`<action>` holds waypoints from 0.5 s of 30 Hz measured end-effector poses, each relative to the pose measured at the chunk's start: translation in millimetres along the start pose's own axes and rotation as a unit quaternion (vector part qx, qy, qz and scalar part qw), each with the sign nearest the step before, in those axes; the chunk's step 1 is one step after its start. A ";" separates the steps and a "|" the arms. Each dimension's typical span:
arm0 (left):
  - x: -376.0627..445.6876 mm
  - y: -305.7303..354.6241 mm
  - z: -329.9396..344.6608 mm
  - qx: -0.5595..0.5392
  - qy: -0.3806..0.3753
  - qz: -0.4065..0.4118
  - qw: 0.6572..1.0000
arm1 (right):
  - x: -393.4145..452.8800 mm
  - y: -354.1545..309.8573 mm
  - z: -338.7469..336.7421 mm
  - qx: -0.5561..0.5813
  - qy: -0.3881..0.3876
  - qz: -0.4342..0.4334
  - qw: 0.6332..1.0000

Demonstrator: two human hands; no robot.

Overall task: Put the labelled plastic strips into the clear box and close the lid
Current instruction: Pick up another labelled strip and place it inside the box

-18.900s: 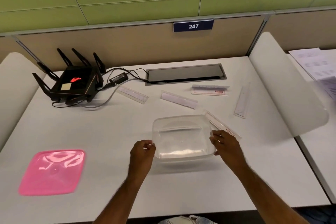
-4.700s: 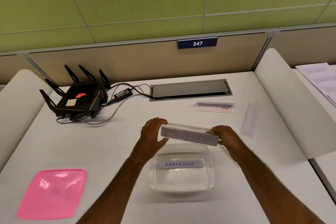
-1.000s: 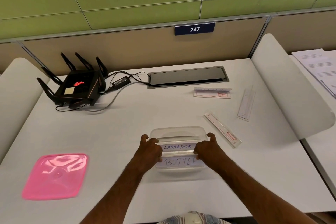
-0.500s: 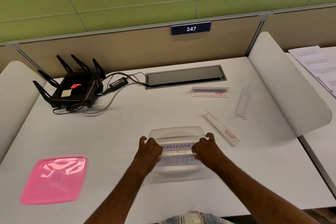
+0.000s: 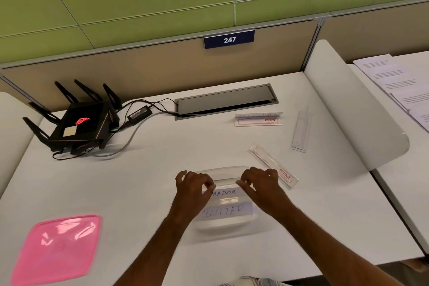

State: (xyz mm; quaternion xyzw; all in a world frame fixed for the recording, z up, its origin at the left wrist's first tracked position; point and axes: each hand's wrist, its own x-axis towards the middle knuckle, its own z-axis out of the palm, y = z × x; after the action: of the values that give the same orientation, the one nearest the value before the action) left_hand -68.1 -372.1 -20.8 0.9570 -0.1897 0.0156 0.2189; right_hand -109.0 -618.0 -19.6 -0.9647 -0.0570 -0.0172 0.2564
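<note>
Hands (image 5: 228,189) now masking LABRADOR strip (image 5: 224,193)

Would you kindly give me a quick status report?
Both hands, left hand and right hand, over clear box. Two strips inside; three on desk. Pink lid off, far left.
</note>
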 end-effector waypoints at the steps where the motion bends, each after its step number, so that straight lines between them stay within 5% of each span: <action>1: 4.7 3.1 -0.2 -0.015 0.006 -0.001 1.000 | 0.0 3.0 -2.5 0.038 0.010 0.021 0.999; 7: 38.6 26.4 2.5 -0.086 0.023 -0.009 0.996 | -3.0 37.4 -16.5 0.148 0.082 0.161 0.972; 15: 89.4 51.1 16.3 -0.082 -0.052 -0.005 0.995 | -20.6 93.8 -19.8 0.140 0.100 0.256 0.951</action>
State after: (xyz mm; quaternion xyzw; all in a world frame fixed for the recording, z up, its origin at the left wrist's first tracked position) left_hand -4.9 -453.4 -4.4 0.9362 -0.1964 -0.0508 0.2869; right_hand -118.5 -710.8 -49.9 -0.8947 0.2164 -0.0390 0.3888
